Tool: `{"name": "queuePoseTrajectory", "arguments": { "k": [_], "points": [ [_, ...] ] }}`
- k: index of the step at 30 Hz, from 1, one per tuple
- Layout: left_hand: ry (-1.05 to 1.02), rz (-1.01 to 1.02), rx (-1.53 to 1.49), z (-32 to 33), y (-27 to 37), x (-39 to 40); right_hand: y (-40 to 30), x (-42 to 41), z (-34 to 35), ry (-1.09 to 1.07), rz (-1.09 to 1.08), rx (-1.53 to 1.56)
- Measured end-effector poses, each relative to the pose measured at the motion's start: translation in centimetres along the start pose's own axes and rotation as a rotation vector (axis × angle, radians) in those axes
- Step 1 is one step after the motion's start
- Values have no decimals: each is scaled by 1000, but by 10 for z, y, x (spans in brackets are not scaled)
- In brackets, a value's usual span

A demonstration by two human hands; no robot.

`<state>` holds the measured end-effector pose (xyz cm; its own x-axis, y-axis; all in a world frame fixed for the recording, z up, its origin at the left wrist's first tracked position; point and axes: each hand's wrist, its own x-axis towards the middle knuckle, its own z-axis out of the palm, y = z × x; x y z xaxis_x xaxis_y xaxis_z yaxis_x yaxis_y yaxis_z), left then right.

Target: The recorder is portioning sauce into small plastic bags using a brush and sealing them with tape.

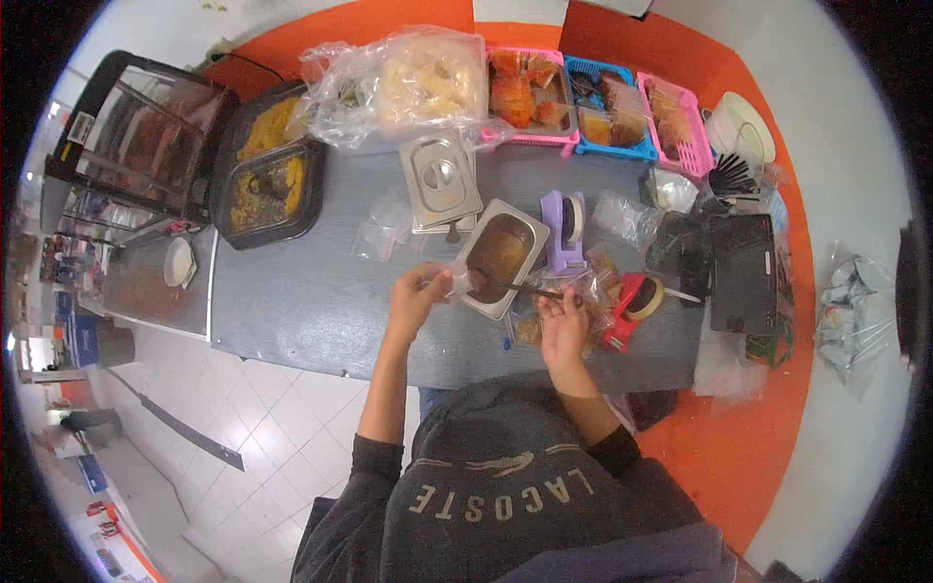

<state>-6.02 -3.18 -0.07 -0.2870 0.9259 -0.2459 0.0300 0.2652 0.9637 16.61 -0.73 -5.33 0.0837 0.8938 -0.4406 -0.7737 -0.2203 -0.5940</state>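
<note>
A rectangular steel food pan (536,227) with brown sauce (503,244) in it sits on the grey table before me. My left hand (420,295) pinches a small clear plastic bag (458,280) beside the pan's left rim. In my right hand (563,326) is the handle of a dark spoon (526,288), which reaches across the pan. Its bowl, with brown sauce on it, is at the bag's edge; I cannot tell whether it is inside the mouth. Filled clear bags (530,331) lie beside and partly behind my right hand.
Steel lids (441,178) lie behind the pan. Purple (561,240) and red (619,321) tape dispensers stand to the right. Empty bags (383,229), a black tray of yellow food (266,193) and a glass-fronted warmer (146,138) are leftward. Pink (568,143) and blue (616,149) baskets line the back.
</note>
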Motion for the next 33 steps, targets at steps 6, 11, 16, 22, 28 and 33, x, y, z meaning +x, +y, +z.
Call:
{"name": "queuePoseTrajectory", "arguments": {
  "k": [6, 11, 16, 22, 28, 33],
  "points": [
    [14, -100, -167, -27, 3, -20, -14, -19, 21, -167, -147, -275],
    [30, -108, -371, -37, -13, -31, -19, -45, 41, -459, -333, -581],
    [25, -93, -480, -39, -30, -36, -16, -46, 43, -657, -593, -801],
    [59, -108, -502, -34, -35, -37, -14, -28, 37, -147, -159, -377],
    [94, -150, -517, -15, -13, -36, -8, 8, 2, 49, -10, -10],
    [50, -164, -559, 0, -14, -27, -43, 18, 20, -24, -111, 23]
  ]
}}
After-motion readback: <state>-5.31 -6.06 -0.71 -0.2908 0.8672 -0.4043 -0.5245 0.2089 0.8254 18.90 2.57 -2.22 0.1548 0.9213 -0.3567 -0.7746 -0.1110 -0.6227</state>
